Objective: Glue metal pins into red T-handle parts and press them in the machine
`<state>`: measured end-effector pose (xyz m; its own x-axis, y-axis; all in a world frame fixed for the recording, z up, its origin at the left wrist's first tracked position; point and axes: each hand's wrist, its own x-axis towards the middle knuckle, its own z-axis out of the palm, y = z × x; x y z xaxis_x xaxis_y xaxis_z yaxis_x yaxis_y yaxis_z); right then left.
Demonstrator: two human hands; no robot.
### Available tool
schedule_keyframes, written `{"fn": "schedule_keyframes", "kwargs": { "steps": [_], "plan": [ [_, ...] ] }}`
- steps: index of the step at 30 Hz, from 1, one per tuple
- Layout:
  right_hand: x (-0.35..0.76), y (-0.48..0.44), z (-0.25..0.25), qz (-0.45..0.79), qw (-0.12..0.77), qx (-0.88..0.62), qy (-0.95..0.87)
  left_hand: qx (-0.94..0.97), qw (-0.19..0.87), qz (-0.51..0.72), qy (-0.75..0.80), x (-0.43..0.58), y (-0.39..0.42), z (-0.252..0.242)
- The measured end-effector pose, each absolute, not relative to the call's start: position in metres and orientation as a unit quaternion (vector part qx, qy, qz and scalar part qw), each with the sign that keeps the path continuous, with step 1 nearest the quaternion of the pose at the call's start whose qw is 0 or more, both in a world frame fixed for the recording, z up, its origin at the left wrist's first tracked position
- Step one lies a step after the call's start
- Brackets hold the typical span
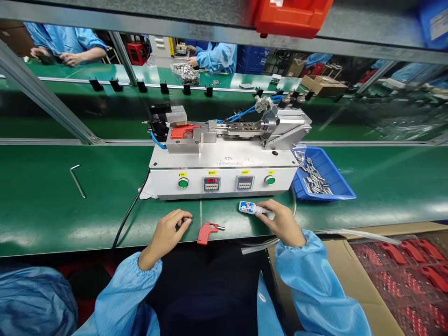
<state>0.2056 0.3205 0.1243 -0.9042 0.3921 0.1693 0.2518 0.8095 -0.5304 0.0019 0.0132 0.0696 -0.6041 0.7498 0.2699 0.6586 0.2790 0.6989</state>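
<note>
My right hand (283, 223) pinches a small glue bottle (248, 207) by its clear nozzle end. The bottle lies on its side low over the green bench, its blue and white label facing up. My left hand (170, 232) rests at the bench's front edge with fingers loosely bent, thumb and forefinger a little apart, and nothing visible in it. Between the hands lies a red pistol-shaped plastic part (207, 232) with a short metal tube pointing right. Behind them stands a white bench machine (224, 161); another red part (182, 132) sits in its left-hand fixture.
To the machine's right, a blue tray (341, 184) holds many metal tubes (316, 178). An L-shaped hex key (77, 181) lies far left. A cardboard box (360, 275) with packed red parts stands lower right. Overhead runs a shelf with a red bin (294, 18). Co-workers sit opposite.
</note>
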Motion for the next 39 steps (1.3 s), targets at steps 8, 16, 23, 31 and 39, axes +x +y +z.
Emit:
{"fn": "schedule_keyframes", "kwargs": {
  "steps": [8,16,23,31,39],
  "plan": [
    [0.195,0.309,0.141,0.325,0.194,-0.171,-0.91,0.436,0.06,0.408,0.8,0.002,0.014,0.068],
    [0.183,0.306,0.126,0.329,0.23,-0.177,-0.899,0.441,0.06,0.407,0.798,0.002,0.014,0.067],
    [0.182,0.307,0.118,0.36,0.238,-0.186,-0.883,0.436,0.069,0.414,0.796,0.002,0.015,0.068],
    [0.182,0.306,0.112,0.358,0.251,-0.199,-0.877,0.431,0.069,0.418,0.797,0.001,0.016,0.067],
    [0.183,0.303,0.106,0.365,0.252,-0.21,-0.871,0.425,0.07,0.421,0.798,0.003,0.017,0.066]
  ]
}}
